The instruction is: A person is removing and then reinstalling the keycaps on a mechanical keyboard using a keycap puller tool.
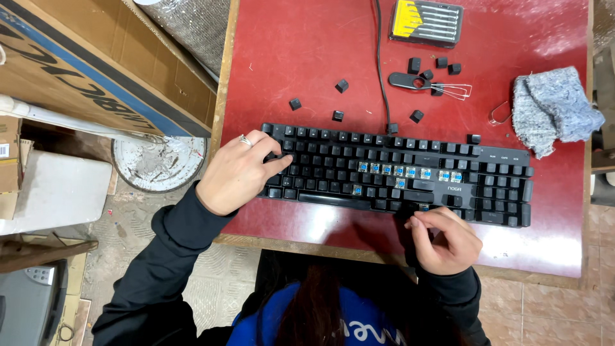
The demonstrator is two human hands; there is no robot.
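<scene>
Black mechanical keyboard (397,173) sits along the near edge of the red tabletop (307,57), several caps off, blue switches exposed mid-board. Left hand (240,172) rests flat on the keyboard's left end, fingers loosely spread, gripping nothing. Right hand (445,240) at the near edge, fingertips pinched on something small, can't tell what. Loose black keycaps (341,85) toward the far edge. Yellow-and-black screwdriver case (426,21) at the far edge. Grey cloth (554,106) at the right edge. Brown cardboard box with blue stripe (96,57) off the left edge.

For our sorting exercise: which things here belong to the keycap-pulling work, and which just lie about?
In use: keyboard, left hand, right hand, loose keycaps, wire keycap puller.
Lying about: grey cloth, screwdriver set, cardboard box, white bucket lid.
</scene>
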